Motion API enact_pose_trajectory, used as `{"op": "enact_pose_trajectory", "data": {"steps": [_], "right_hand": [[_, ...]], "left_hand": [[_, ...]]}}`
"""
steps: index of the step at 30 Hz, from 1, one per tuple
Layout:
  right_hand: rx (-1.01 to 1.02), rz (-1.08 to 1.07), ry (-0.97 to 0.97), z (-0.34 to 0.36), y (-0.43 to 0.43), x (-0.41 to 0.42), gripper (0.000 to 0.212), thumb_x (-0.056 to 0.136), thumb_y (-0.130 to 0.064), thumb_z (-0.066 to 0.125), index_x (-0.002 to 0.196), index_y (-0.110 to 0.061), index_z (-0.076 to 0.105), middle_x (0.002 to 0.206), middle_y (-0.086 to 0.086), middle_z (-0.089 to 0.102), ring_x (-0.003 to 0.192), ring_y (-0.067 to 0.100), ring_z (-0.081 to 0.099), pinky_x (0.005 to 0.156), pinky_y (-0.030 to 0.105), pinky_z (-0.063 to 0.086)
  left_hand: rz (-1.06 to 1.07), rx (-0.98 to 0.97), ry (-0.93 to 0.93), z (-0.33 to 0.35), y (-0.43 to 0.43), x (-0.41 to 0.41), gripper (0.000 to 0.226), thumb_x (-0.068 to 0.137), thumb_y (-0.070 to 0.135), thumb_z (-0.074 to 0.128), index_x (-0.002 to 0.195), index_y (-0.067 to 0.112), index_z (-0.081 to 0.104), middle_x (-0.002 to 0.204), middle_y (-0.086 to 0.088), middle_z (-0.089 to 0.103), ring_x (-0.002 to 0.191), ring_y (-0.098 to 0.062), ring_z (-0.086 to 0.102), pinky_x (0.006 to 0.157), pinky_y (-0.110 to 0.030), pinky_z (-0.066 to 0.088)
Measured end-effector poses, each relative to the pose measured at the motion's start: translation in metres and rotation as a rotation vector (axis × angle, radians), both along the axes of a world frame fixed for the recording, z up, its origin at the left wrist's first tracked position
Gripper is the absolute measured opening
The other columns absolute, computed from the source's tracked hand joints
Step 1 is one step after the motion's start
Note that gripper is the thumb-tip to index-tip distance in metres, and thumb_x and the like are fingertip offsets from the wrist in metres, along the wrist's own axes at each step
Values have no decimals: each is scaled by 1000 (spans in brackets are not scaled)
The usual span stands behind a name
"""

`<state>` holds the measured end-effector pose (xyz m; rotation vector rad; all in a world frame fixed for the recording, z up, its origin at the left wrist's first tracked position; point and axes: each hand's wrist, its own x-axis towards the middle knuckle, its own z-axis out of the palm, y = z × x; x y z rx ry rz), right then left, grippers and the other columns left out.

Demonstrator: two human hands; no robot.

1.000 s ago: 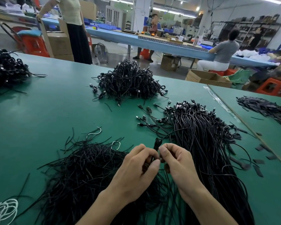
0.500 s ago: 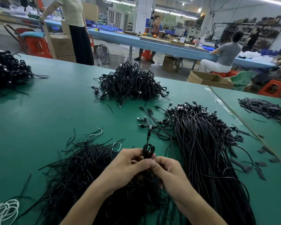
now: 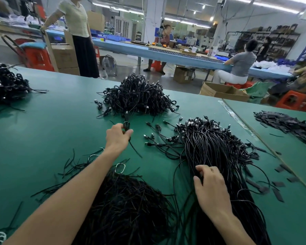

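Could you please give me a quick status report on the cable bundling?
Left grip holds coiled cable, stretched toward far pile. Right grip pinching strands in loose cable bunch. Nothing in the way.

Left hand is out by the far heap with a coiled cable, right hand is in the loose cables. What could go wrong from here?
1. The coiled cable in the left hand sits short of the heap of coiled cables; released here, it may land apart from it.
2. The right hand pinches into densely overlapping loose cables, so pulling may drag several neighbours or snag a plug.
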<state>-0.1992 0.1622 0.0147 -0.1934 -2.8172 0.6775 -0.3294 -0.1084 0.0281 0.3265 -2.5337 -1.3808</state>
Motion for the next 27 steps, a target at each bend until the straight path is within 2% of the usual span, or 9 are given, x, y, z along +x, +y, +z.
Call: {"op": "enact_pose_trajectory", "data": {"steps": [3, 5, 10, 14, 17, 19, 21, 24, 27], "right_hand": [[27, -105, -128, 0, 10, -11, 52, 101, -34, 49, 147, -12, 37, 135, 8, 45, 114, 22, 52, 83, 28, 44], [74, -172, -208, 0, 10, -19, 48, 101, -43, 47, 135, -10, 45, 126, 8, 51, 96, 20, 54, 73, 29, 44], [233, -265, -198, 8, 5, -34, 20, 101, -37, 50, 98, -17, 50, 94, -3, 55, 71, 16, 51, 59, 31, 40], [220, -253, -104, 12, 5, -34, 12, 102, -25, 46, 99, -19, 56, 84, -5, 52, 64, 14, 49, 54, 29, 38], [218, -124, 99, 16, -4, -21, 15, 101, -26, 51, 108, -19, 64, 84, -6, 56, 64, 10, 53, 53, 20, 37], [17, 106, 153, 23, -19, -9, 14, 100, -21, 56, 106, -16, 67, 74, -13, 58, 55, 3, 55, 47, 13, 38], [-244, 378, 86, 33, -38, 3, 11, 98, -16, 60, 102, -15, 71, 65, -16, 59, 56, -1, 57, 52, 10, 41], [-274, 659, 45, 41, -56, 20, 9, 96, -23, 65, 94, -21, 73, 74, -10, 64, 73, 6, 59, 66, 18, 43], [-336, 692, 62, 49, -50, 30, 12, 95, -29, 64, 92, -22, 74, 79, -6, 68, 76, 12, 61, 70, 24, 49]], "left_hand": [[39, -59, -103, -3, -6, -15, 50, 100, 23, 58, 142, -1, 44, 137, -21, 52, 126, -33, 49, 103, -41, 39], [-6, -99, -73, -6, -5, -14, 50, 99, 10, 56, 147, 3, 41, 148, -19, 42, 138, -32, 38, 114, -41, 31], [-142, -140, 20, -16, 9, 13, 34, 95, -9, 48, 119, 7, 66, 125, -11, 65, 111, -19, 59, 104, -31, 46], [-255, -127, 34, -24, 26, 43, 26, 96, -4, 56, 109, 11, 71, 109, -2, 72, 94, -8, 62, 97, -25, 51], [-400, -138, 66, -30, 40, 61, 38, 90, -1, 64, 122, 20, 65, 105, 11, 63, 93, 4, 57, 98, -28, 52], [-493, -119, 149, -32, 50, 73, 64, 88, 15, 72, 141, 37, 45, 119, 15, 52, 107, 1, 51, 101, -31, 49], [-531, -93, 259, -32, 57, 82, 69, 89, 39, 68, 147, 49, 31, 134, 15, 41, 123, -5, 43, 104, -30, 42], [-420, -79, 381, -28, 56, 88, 36, 96, 51, 46, 127, 38, 59, 133, 8, 42, 128, -10, 40, 104, -32, 38], [-236, -18, 507, -26, 41, 94, 40, 105, 35, 36, 81, 18, 63, 108, 5, 56, 109, -4, 52, 91, -24, 42]]}}
